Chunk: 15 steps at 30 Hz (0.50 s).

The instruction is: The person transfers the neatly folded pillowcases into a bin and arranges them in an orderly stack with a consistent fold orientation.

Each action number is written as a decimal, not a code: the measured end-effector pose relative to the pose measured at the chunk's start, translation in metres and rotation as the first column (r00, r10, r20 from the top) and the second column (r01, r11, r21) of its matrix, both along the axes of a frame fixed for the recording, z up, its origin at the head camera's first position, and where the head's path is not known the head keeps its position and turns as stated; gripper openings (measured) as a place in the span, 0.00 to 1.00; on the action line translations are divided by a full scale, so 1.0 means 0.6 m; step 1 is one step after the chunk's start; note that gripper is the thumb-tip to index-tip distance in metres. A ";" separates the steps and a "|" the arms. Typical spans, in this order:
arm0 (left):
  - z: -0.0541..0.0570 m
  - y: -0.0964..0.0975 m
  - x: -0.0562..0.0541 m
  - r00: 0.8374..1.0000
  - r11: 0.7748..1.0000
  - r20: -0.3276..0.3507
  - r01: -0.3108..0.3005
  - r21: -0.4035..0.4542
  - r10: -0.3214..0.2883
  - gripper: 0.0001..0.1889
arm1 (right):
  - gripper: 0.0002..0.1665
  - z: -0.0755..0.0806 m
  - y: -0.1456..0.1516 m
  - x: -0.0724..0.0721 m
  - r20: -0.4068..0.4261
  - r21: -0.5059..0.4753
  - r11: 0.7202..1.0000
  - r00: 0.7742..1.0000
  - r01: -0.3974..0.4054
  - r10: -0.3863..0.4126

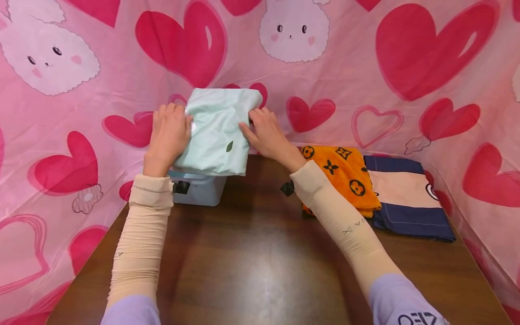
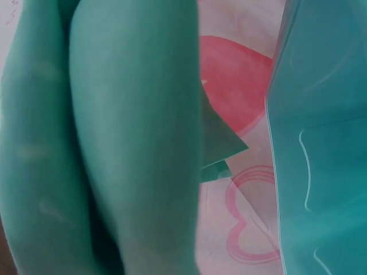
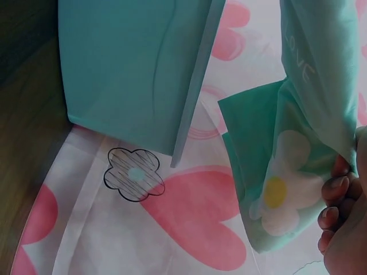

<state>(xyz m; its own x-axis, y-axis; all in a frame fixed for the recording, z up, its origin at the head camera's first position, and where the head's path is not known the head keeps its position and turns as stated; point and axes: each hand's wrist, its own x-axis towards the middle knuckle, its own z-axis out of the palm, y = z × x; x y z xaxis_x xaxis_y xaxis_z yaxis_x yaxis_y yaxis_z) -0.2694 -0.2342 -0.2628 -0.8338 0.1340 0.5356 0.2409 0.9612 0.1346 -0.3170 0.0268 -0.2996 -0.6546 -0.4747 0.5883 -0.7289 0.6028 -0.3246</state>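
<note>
A folded mint-green cloth (image 1: 217,135) with a small leaf print is held up at the back left, above a pale plastic box (image 1: 201,192). My left hand (image 1: 168,135) grips its left edge. On the opposite edge my right hand (image 1: 268,135) holds the cloth, thumb on the near face. The right wrist view shows curled fingers (image 3: 338,212) on the cloth, which has a white flower print (image 3: 289,189) and hanging folds. Cloth folds (image 2: 137,137) fill much of the left wrist view, where the left fingers cannot be seen. The box wall (image 2: 321,137) stands beside them.
Right of the right forearm, an orange cloth (image 1: 343,176) with black motifs lies folded on the brown table (image 1: 260,253). Beside it is a navy and pale pink folded cloth (image 1: 406,194). A pink heart-print sheet (image 1: 243,54) hangs behind the table and along its sides.
</note>
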 end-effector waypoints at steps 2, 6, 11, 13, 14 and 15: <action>-0.001 0.000 -0.002 1.000 1.000 -0.005 -0.001 -0.001 0.001 0.15 | 0.18 -0.001 -0.001 -0.001 0.009 -0.012 1.000 1.000 -0.011 0.011; -0.001 -0.001 -0.005 1.000 1.000 -0.012 -0.008 -0.002 0.008 0.15 | 0.18 0.000 -0.003 -0.004 0.011 -0.027 0.999 1.000 -0.028 0.028; 0.000 -0.004 -0.006 1.000 1.000 -0.002 -0.029 0.000 0.029 0.15 | 0.17 0.001 -0.007 -0.010 0.023 -0.029 0.999 0.999 -0.039 0.040; 0.000 -0.006 -0.006 0.999 0.999 0.003 -0.038 0.005 0.038 0.15 | 0.17 0.001 -0.009 -0.013 0.025 -0.028 0.999 0.999 -0.045 0.046; 0.000 -0.007 -0.006 0.999 0.999 0.005 -0.043 0.007 0.043 0.16 | 0.17 0.001 -0.011 -0.014 0.025 -0.028 0.998 0.998 -0.049 0.050; -0.001 -0.007 -0.006 0.999 0.999 0.007 -0.046 0.009 0.046 0.16 | 0.17 0.000 -0.011 -0.015 0.023 -0.026 0.998 0.998 -0.051 0.051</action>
